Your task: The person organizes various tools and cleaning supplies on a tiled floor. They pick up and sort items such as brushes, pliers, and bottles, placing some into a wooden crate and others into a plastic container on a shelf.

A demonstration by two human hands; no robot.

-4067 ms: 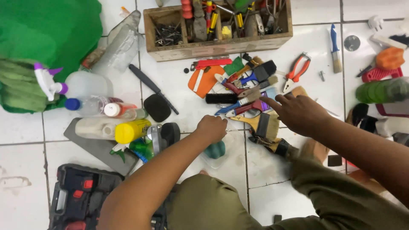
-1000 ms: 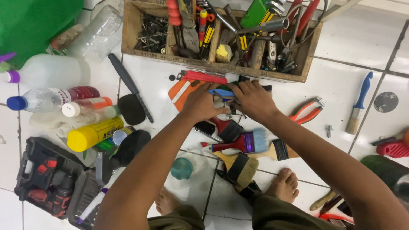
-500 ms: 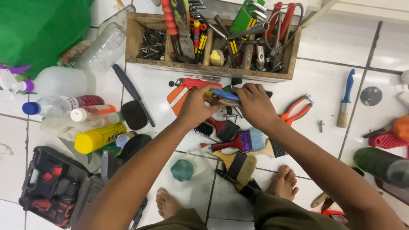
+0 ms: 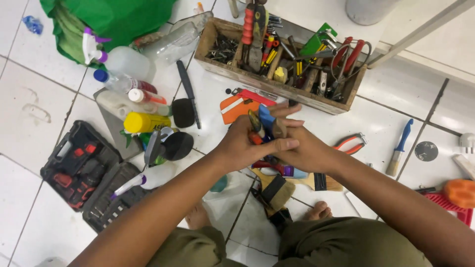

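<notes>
My left hand (image 4: 238, 144) and my right hand (image 4: 306, 151) meet above the white tiled floor and together grip a bunch of paintbrushes (image 4: 264, 124) by their handles, blue, brown and orange ones sticking up between the fingers. The brush heads are hidden behind my hands. Under my hands more brushes lie on the floor: a purple-handled brush (image 4: 292, 172), a wide wooden brush (image 4: 277, 190) and a wooden brush with a black ferrule (image 4: 324, 182).
A wooden toolbox (image 4: 282, 64) full of screwdrivers and pliers stands behind. Orange scraper (image 4: 232, 109), red pliers (image 4: 350, 143), blue-handled brush (image 4: 399, 148), bottles (image 4: 131, 99), yellow can (image 4: 146, 122), open drill case (image 4: 81, 173), green bag (image 4: 114, 17). My bare feet (image 4: 316, 211) rest near.
My hands have lifted the gathered brushes off the floor and turned them upright, closing tighter around them. The view has pulled back and shifted, showing more floor at the left.
</notes>
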